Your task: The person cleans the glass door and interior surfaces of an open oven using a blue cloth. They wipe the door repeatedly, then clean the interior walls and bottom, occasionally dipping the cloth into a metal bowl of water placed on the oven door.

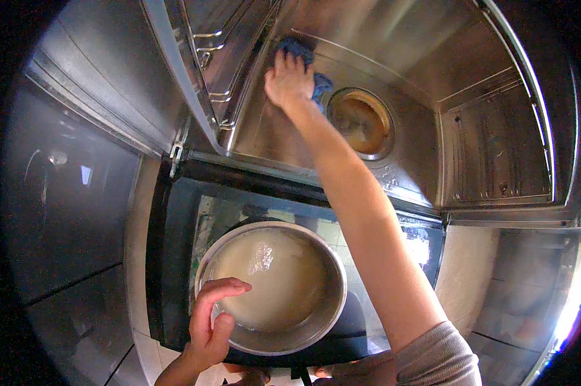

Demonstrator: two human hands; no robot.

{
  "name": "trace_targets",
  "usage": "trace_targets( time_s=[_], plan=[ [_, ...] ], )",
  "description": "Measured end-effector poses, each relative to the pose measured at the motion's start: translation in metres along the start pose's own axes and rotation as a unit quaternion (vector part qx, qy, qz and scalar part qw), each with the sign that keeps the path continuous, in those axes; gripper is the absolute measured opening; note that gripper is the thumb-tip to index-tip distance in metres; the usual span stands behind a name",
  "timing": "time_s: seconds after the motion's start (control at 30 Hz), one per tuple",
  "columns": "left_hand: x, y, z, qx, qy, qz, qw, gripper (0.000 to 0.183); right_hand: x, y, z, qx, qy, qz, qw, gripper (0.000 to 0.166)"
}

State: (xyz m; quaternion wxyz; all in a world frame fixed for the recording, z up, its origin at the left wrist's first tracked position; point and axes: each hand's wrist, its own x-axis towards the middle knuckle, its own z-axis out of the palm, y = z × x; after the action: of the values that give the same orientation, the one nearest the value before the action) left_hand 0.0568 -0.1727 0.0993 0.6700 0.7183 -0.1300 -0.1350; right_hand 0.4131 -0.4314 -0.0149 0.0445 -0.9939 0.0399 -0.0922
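My right hand reaches far into an oven's metal cavity and presses a dark blue cloth against the cavity's floor, near the left side. Part of the cloth sticks out to the right of the hand, beside a round recess with brownish residue. On the lowered glass oven door stands a wide metal pot of cloudy, pale liquid. My left hand is over the pot's left rim, fingers curled and thumb apart, with nothing visible in it.
Wire shelf supports line the cavity's left side. A perforated metal panel is at its right. Grey cabinet fronts flank the oven on the left, and more stand at the lower right. The door's hinge shows at the left corner.
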Motion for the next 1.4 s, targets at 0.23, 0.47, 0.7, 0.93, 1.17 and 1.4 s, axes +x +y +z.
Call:
trace_targets(
  time_s=[0.23,0.47,0.7,0.93,1.17,1.4],
  plan=[
    [0.006,0.001,0.008,-0.01,-0.01,0.004,1.0,0.031,-0.062,0.01,-0.011,0.084,-0.002,-0.309,0.947,0.063],
    [0.004,0.004,0.008,-0.005,0.032,-0.012,0.999,0.03,0.0,0.137,-0.012,0.057,0.021,-0.195,0.979,0.053],
    [0.003,0.008,0.011,0.011,0.055,-0.025,0.998,0.039,-0.047,0.252,-0.019,-0.037,0.087,-0.195,0.976,0.049],
    [-0.011,0.005,0.0,0.042,0.077,-0.008,0.996,0.038,-0.07,0.298,-0.027,0.01,0.024,0.04,0.999,0.046],
    [-0.01,0.002,0.003,0.025,0.055,0.001,0.998,0.038,-0.137,0.409,-0.064,-0.189,-0.016,0.057,0.98,0.049],
    [-0.008,0.008,0.013,0.012,0.025,0.03,0.999,0.038,-0.279,0.322,-0.072,0.033,0.006,0.115,0.993,0.079]
  ],
)
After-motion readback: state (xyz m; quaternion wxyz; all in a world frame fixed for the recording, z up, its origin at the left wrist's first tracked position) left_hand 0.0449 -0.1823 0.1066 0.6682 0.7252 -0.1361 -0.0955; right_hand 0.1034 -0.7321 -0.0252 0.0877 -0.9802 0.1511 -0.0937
